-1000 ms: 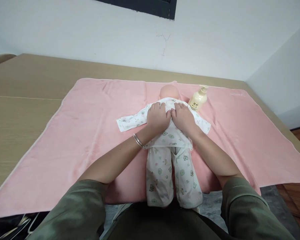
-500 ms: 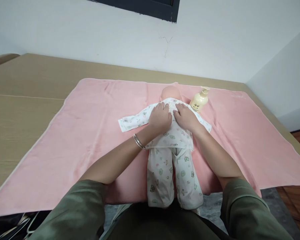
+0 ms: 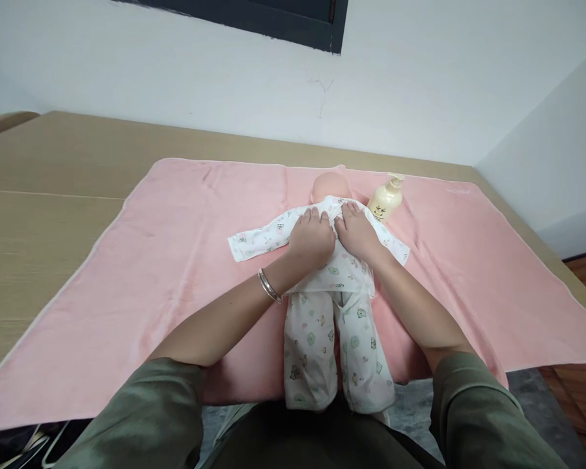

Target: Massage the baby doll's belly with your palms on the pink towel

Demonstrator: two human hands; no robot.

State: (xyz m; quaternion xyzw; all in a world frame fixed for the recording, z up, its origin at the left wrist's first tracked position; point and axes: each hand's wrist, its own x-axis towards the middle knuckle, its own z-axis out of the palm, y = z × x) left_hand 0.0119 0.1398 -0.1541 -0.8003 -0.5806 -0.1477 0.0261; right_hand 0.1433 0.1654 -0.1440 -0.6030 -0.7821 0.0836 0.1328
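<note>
A baby doll (image 3: 329, 185) lies lengthwise before me, its smooth head pointing away and its face not visible. It wears a white printed long-sleeved top (image 3: 344, 277) and matching trousers (image 3: 312, 352). On the left of the upper body, my left hand (image 3: 313, 238) rests with fingers stretched forward over the fabric; a silver bangle circles that wrist. Beside it my right hand (image 3: 356, 229) lies flat on the top's right side, fingers extended toward the collar. The thumbs come close together near the middle, where the cloth creases. Both hands are open, pressed on the top and holding nothing.
A pale yellow pump bottle (image 3: 385, 200) stands right of the doll's head. The pink blanket (image 3: 200, 260) covers much of the wooden table (image 3: 39, 260) and hangs at its front edge. Behind is a white wall (image 3: 224, 85) with a dark frame (image 3: 312, 29).
The view has shifted slightly. My right hand has slid a little toward the collar, its fingers now pointing more straight ahead. My left hand stays nearly in place on the top.
</note>
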